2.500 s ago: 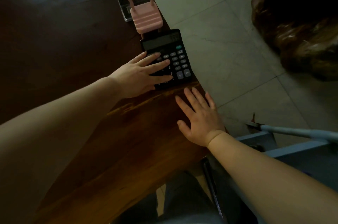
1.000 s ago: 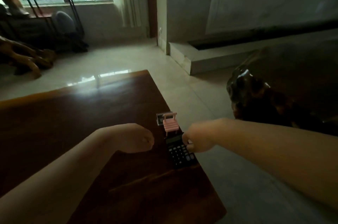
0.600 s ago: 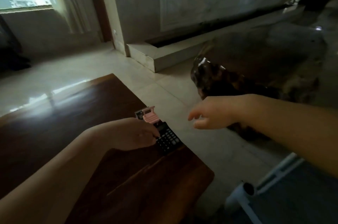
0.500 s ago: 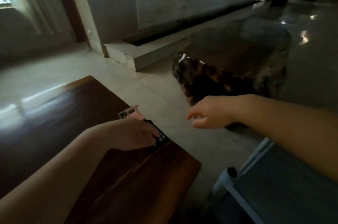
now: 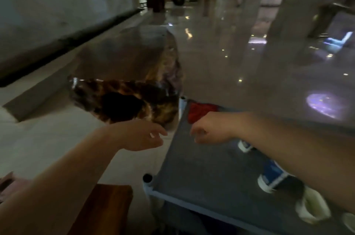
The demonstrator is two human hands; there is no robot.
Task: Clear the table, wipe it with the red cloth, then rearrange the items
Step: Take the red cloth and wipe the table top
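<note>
The red cloth (image 5: 199, 110) lies crumpled at the far end of a grey fabric-topped cart (image 5: 201, 173) on my right. My right hand (image 5: 209, 129) hovers over the cart just in front of the cloth, fingers curled, holding nothing that I can see. My left hand (image 5: 142, 134) floats over the floor left of the cart, fingers loosely apart and empty. Only a corner of the dark wooden table (image 5: 107, 209) shows at the bottom left. The calculator and the pink stand are out of view.
On the cart stand a blue-and-white can (image 5: 272, 177), a second one (image 5: 245, 145) partly behind my right arm, and a pale cup (image 5: 312, 209). A large glossy wooden slab table (image 5: 132, 85) stands ahead across the tiled floor (image 5: 46, 138).
The view has swung right, away from the table towards the cart. My left hand has left the calculator and lifted into the air. My right hand has reached over the cart near the red cloth.
</note>
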